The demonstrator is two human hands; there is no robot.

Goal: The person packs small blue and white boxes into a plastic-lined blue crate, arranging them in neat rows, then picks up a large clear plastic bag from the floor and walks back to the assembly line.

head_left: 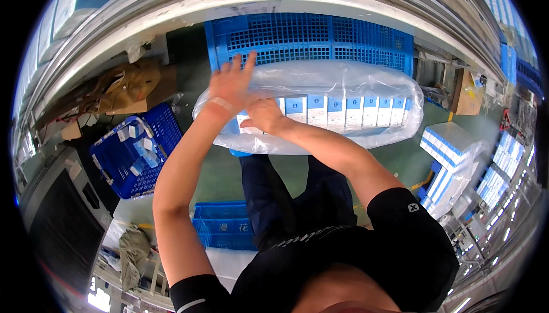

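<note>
Boxes (pixel 316 117) stand lined up inside a bag (pixel 349 74).

Motion blur softens the left hand (pixel 230 89), spread above the leftmost cartons. Some fingertips of the right hand (pixel 265 115) are hidden, leaving their grip unclear. Right of these fingers, the bottoms of the white-and-blue cartons (pixel 317 118) are lost inside the clear bag (pixel 343 76), their print too small to read. Beyond the fingers, the bag covers part of the blue crate (pixel 297 37); farther left, stacked boxes (pixel 77 4) are cut off.
</note>
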